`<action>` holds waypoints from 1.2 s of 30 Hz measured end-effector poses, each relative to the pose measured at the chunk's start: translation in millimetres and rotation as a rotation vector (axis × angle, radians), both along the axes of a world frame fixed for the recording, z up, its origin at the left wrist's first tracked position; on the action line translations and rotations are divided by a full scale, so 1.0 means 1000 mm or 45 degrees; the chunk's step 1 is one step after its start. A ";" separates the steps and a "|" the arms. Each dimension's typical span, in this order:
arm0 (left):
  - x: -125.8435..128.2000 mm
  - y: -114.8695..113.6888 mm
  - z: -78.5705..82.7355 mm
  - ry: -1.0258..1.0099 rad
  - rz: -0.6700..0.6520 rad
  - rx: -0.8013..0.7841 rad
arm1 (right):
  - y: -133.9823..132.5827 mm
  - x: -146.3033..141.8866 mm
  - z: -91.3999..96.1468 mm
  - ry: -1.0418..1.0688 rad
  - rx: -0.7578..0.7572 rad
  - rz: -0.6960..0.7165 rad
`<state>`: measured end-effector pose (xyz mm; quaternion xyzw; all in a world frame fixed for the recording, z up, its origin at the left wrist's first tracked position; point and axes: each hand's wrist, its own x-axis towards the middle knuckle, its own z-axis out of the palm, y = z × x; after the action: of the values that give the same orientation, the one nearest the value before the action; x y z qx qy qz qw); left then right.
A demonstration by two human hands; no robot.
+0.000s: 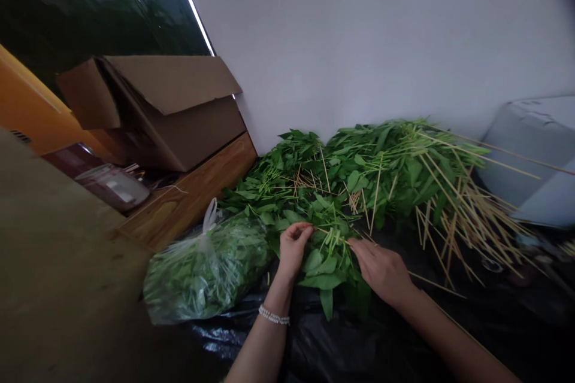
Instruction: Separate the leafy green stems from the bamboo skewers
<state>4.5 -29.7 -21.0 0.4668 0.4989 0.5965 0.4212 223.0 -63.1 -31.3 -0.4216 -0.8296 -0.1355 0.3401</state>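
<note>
1. The left hand (pixel 294 245) pinches, thumb against forefinger, one end of a thin, pale wooden stick (pixel 320 230).
2. The right hand (pixel 381 268) is apart from the left, its fingers closed on the stick farther along; whether the length showing beyond that hand is the same stick is hard to tell.
3. Cut, light-green stems (pixel 333 240) sit on the stick between the hands, their broad green leaves (pixel 327 281) hanging over the middle of a crumpled black plastic sheet (pixel 341 350).
4. A clear plastic bag with tied white handles (pixel 197 278), full of greens, lies at the sheet's left edge.
5. Heaped leafy green bunches (pixel 377 149) line its far edge by the white wall (pixel 359 42).
6. Many loose-ended pale sticks (pixel 476 221) fan out from the heap toward the sheet's right side.
</note>
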 end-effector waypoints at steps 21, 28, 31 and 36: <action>0.008 -0.013 0.005 0.892 -0.456 0.294 | -0.025 -0.012 0.031 0.056 0.032 0.336; 0.009 -0.014 0.006 1.057 -0.528 0.296 | -0.024 -0.012 0.028 0.057 0.027 0.319; 0.009 -0.011 0.004 0.894 -0.410 0.301 | -0.021 -0.010 0.026 0.074 0.017 0.294; 0.003 -0.005 0.004 0.467 0.001 0.191 | -0.013 -0.006 0.019 0.065 0.026 0.165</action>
<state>7.2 -34.8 -17.0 0.5977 0.5215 0.5370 0.2869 216.6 -75.6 -12.3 -0.3667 -0.8448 -0.1110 0.3734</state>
